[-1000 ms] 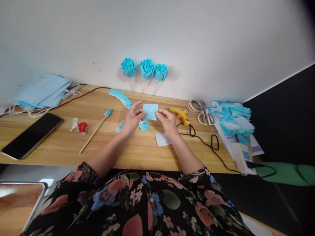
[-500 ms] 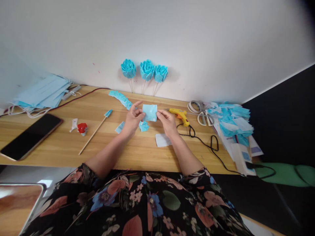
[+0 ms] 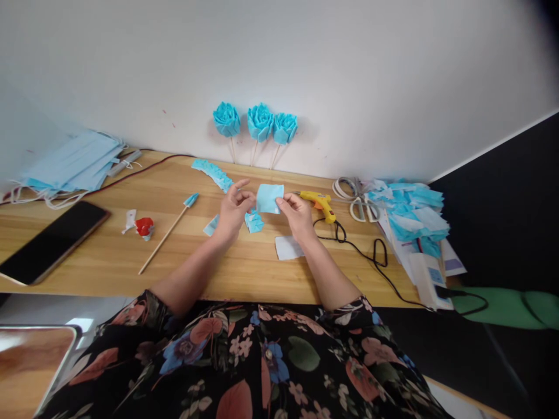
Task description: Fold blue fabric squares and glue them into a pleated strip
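Observation:
A small light-blue square of mask fabric (image 3: 269,198) is raised above the table. My right hand (image 3: 298,214) pinches its right edge between thumb and fingers. Just off the left edge, my left hand (image 3: 236,209) has its fingers loosely bent and apart, seemingly not gripping the square. Below the hands lie a folded blue piece (image 3: 254,221), a flat blue piece (image 3: 211,224) partly behind my left hand, and a pale rectangle (image 3: 288,248) by my right wrist. A wooden stick with a blue tip (image 3: 168,235) rests to the left.
Three blue fabric flowers on sticks (image 3: 261,122) lean on the wall. A yellow glue gun (image 3: 318,203), its cord, scissors (image 3: 364,209), tape (image 3: 345,189) and a blue fabric pile (image 3: 410,212) lie right. Face masks (image 3: 74,163), a phone (image 3: 52,241) and a red-wrapped item (image 3: 144,227) lie left.
The blue square has shifted slightly right with my right hand. My left fingers, which were on its left edge, now appear to be off it.

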`<state>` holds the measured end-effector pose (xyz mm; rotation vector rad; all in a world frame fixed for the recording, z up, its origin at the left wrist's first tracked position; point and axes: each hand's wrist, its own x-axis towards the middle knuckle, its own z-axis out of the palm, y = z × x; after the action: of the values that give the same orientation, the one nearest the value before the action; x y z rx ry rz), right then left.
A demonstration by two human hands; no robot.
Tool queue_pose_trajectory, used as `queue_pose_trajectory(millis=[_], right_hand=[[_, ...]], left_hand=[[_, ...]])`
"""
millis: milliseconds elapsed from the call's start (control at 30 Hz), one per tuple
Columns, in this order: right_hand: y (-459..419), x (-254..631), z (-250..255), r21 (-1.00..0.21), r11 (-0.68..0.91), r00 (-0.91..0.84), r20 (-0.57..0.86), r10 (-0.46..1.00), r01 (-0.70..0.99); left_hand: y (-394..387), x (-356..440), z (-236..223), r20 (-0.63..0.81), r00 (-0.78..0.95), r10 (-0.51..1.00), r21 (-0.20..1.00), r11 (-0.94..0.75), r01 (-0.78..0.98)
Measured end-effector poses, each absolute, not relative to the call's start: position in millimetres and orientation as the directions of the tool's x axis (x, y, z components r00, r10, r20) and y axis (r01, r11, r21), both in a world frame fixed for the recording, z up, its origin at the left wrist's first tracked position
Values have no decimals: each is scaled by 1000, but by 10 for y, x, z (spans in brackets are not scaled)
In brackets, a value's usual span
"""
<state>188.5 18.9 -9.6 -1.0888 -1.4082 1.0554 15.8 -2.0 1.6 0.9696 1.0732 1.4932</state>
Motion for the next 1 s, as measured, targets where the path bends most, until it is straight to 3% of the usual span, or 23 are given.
queue_pose_trajectory(millis=[167, 500, 633, 767, 1000], right_hand=[[203, 1898, -84, -972, 212, -34, 210, 977, 101], [199, 1891, -90, -968, 223, -60, 218, 974, 112], [196, 1889, -98, -973, 219, -66, 214, 975, 76], [163, 1885, -92, -986, 166, -120, 167, 979, -22], [118, 1914, -30, -979, 204, -129, 206, 970, -30]], left_hand=[[-7, 150, 0, 123, -336, 934, 966, -190, -176], [-111, 206, 35, 141, -66, 988, 974, -151, -169], [-100, 210, -14, 109, 107, 988, 947, -70, -313], [-89, 245, -39, 52, 263, 963, 844, 98, -527], [-79, 237, 33, -84, 218, 972, 752, 206, -626]])
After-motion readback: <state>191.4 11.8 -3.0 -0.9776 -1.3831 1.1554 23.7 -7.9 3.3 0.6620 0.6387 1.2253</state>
